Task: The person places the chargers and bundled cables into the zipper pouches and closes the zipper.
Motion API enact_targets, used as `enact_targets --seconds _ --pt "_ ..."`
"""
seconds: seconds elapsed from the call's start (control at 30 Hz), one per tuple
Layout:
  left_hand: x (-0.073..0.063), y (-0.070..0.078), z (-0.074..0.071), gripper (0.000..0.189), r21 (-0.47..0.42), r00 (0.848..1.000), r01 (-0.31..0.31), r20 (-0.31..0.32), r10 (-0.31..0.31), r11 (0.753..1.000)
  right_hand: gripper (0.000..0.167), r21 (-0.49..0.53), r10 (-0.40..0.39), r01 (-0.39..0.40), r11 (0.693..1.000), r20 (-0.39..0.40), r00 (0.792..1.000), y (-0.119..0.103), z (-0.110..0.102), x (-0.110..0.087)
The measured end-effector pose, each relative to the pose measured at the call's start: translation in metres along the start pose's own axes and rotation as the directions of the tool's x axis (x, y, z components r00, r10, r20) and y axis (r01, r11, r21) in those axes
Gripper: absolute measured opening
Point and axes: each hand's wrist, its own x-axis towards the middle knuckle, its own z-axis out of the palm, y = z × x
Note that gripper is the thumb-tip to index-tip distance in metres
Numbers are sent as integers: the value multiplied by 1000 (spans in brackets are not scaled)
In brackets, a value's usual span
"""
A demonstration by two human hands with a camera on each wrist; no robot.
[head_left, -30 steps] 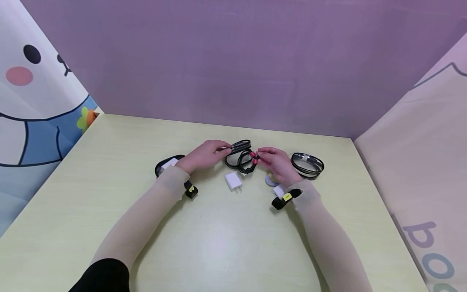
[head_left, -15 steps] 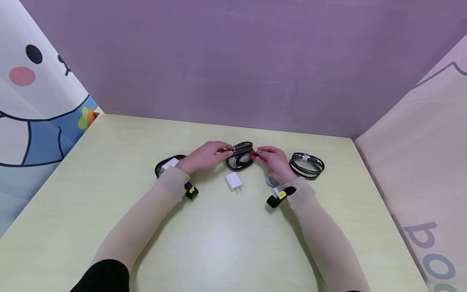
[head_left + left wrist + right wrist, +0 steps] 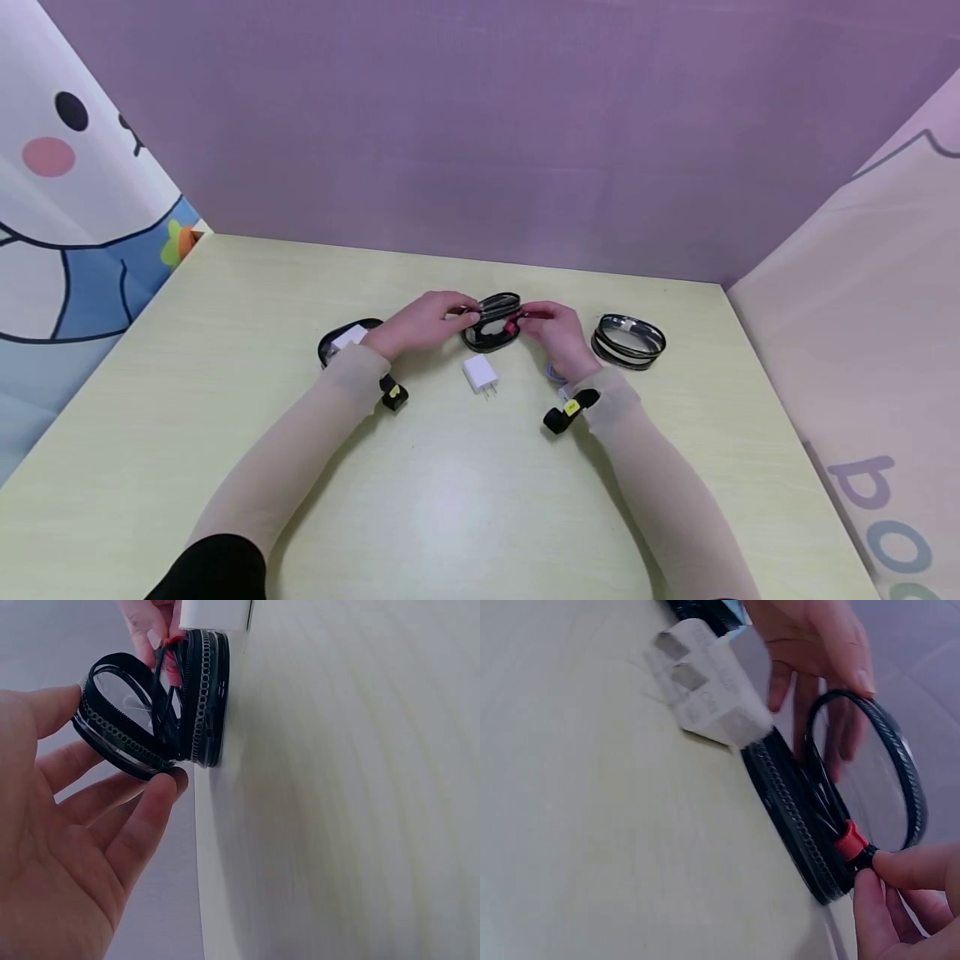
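A small round zippered pouch (image 3: 480, 346) with clear faces and black edging lies unzipped near the back of the table. My left hand (image 3: 429, 321) grips its raised lid (image 3: 112, 735), thumb on one side of the rim and fingers on the other. Between finger and thumb, my right hand (image 3: 561, 340) pinches a coiled black cable (image 3: 826, 796) beside its red tie (image 3: 851, 841). The coil lies within the pouch's mouth, between base and lid. In front of the pouch sits a white plug charger (image 3: 480, 372), prongs toward me.
Another round clear pouch (image 3: 628, 342) stands open on the right. Left of my left hand is a black-edged pouch (image 3: 324, 343) with a white block (image 3: 349, 336), partly behind the wrist. A lilac cable (image 3: 555, 373) shows under my right wrist. A purple wall (image 3: 480, 150) rises behind the table.
My right hand has moved slightly left and brought the coiled cable with its red tie into the open pouch. My left hand keeps its grip on the lid, almost unmoved.
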Motion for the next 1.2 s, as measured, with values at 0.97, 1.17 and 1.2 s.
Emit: enact_targets --seconds 0.97,1.17,1.2 --pt "1 -2 4 32 9 998 -58 12 58 998 23 -298 -21 10 955 -35 999 -1 5 1" --pt "0 -2 5 35 52 997 -73 21 72 996 23 -256 -26 13 967 -49 998 -1 6 2" --pt "0 -2 6 36 65 997 -75 24 74 995 23 -251 -30 16 968 -51 998 0 6 2"
